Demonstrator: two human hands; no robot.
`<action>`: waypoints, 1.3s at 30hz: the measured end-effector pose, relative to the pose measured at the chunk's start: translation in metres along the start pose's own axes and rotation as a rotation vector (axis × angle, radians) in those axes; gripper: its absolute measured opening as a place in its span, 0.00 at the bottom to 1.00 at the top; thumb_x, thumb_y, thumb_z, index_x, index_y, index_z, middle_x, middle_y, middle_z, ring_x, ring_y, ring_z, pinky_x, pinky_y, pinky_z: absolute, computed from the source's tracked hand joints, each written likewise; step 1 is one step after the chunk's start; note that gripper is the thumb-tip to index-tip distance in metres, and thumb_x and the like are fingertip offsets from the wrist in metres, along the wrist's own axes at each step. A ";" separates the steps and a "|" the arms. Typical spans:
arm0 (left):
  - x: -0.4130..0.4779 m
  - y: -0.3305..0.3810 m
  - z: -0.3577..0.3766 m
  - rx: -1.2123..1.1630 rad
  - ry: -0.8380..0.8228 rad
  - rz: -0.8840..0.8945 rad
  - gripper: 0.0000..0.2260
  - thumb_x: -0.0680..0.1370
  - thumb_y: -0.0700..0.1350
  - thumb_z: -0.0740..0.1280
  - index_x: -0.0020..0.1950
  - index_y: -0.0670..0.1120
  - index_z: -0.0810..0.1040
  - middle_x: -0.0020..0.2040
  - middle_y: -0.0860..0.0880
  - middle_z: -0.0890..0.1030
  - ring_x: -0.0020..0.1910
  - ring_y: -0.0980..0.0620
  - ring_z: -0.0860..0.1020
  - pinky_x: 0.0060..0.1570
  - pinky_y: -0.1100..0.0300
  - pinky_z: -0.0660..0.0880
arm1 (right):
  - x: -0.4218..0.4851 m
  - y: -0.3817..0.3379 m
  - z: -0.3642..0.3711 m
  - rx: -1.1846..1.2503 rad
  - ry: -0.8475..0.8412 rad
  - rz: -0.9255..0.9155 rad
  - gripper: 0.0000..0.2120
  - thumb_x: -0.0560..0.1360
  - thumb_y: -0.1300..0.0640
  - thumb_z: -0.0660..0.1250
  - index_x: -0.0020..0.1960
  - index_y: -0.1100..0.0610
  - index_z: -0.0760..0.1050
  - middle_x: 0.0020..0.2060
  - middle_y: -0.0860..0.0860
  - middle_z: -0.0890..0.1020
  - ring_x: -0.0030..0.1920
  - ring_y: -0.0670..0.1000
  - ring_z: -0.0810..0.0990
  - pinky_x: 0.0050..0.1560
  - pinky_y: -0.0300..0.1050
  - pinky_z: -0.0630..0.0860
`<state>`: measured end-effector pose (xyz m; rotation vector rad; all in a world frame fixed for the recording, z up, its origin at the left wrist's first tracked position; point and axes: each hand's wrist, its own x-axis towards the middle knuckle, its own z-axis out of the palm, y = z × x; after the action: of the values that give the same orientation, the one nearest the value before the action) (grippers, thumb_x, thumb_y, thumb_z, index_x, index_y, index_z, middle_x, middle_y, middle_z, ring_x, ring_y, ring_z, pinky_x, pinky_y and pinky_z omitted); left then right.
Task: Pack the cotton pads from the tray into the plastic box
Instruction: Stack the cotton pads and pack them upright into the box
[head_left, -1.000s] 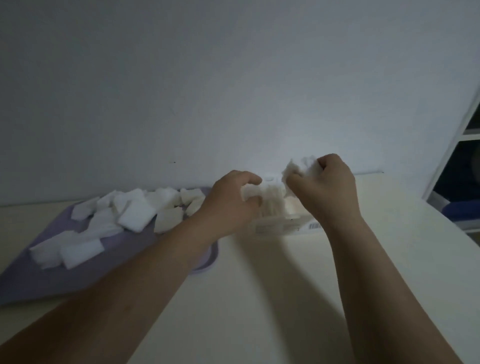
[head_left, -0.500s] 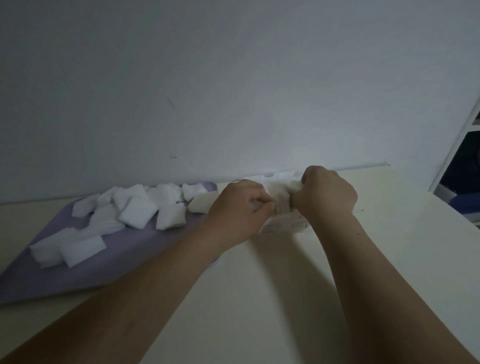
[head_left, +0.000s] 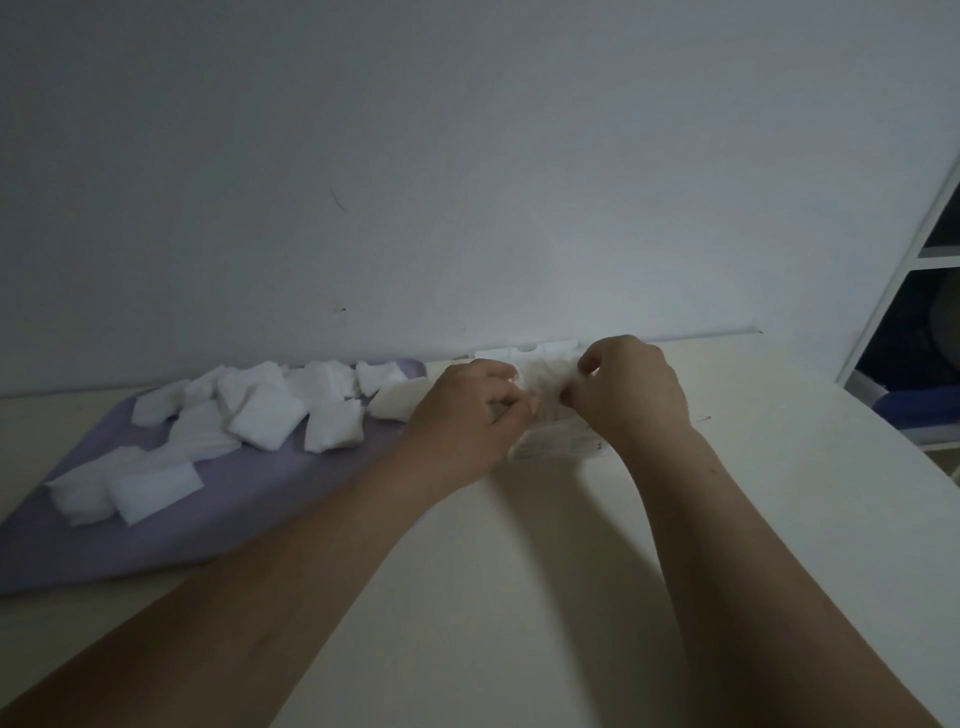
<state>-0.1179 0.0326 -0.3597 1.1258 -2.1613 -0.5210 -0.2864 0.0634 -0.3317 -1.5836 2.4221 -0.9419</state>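
Cotton pads (head_left: 545, 382) pinched by both hands' curled fingers (head_left: 501, 410) over the plastic box (head_left: 556, 441); overstuffing could pop them out

One purple tray (head_left: 249, 499) lies at the table's (head_left: 519, 597) left edge, carrying roughly a dozen loose white cotton pads (head_left: 267, 415); overlaps make an exact count impossible. One clear plastic box (head_left: 550, 441) stands by the table's far edge. Two hands are in view: left hand (head_left: 462, 415), right hand (head_left: 631, 389).
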 end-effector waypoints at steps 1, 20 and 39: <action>-0.001 0.001 0.000 0.009 0.009 0.001 0.08 0.81 0.50 0.70 0.50 0.50 0.87 0.68 0.53 0.79 0.69 0.54 0.74 0.64 0.65 0.66 | -0.002 -0.001 -0.004 -0.038 -0.003 0.010 0.12 0.67 0.61 0.70 0.51 0.56 0.83 0.44 0.53 0.84 0.43 0.58 0.84 0.44 0.48 0.82; -0.091 -0.093 -0.093 0.276 0.023 -0.172 0.12 0.76 0.55 0.62 0.55 0.52 0.78 0.51 0.51 0.83 0.49 0.49 0.81 0.51 0.50 0.78 | -0.091 -0.069 0.072 0.183 -0.246 -0.662 0.24 0.75 0.65 0.66 0.72 0.60 0.73 0.69 0.58 0.76 0.71 0.58 0.71 0.69 0.36 0.60; -0.083 -0.127 -0.120 -0.141 -0.105 -0.328 0.22 0.77 0.45 0.70 0.71 0.54 0.74 0.59 0.53 0.82 0.56 0.54 0.81 0.59 0.53 0.79 | 0.011 -0.134 0.107 -0.235 -0.442 -0.408 0.20 0.72 0.48 0.67 0.59 0.56 0.73 0.56 0.57 0.82 0.52 0.59 0.79 0.50 0.45 0.72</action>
<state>0.0746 0.0245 -0.3787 1.4081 -1.9979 -0.8805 -0.1420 -0.0293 -0.3420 -2.1463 1.9973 -0.2915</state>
